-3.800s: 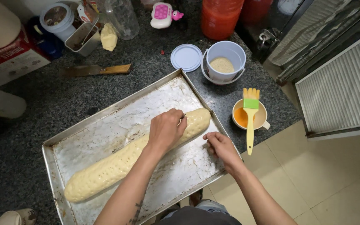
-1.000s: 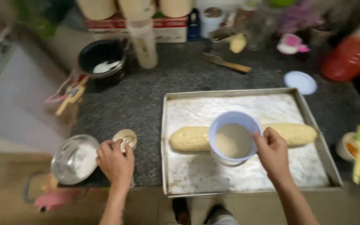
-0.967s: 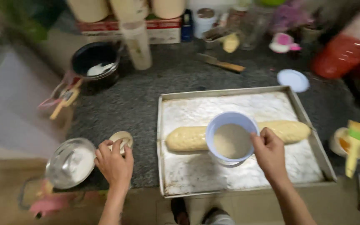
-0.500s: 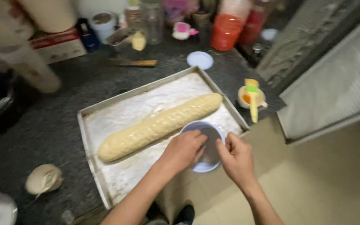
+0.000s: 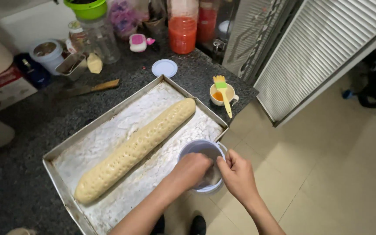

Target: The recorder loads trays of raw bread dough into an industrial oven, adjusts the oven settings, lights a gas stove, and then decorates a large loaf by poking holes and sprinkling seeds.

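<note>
Left hand (image 5: 192, 167) is fingers-down inside the pale blue tub (image 5: 199, 150), curled; whether it grips anything is hidden, and so are the tub's contents. Right hand (image 5: 239, 176) clasps the tub's rim from the outer side, fingers closed on it. Tub sits at the near corner of the floured metal tray (image 5: 109, 117). Beyond the left hand, a dimpled dough log (image 5: 135, 146) lies diagonal, long axis near-left to far-right. Past the right hand: cup (image 5: 219, 96) with orange liquid and a yellow brush (image 5: 223, 93).
</note>
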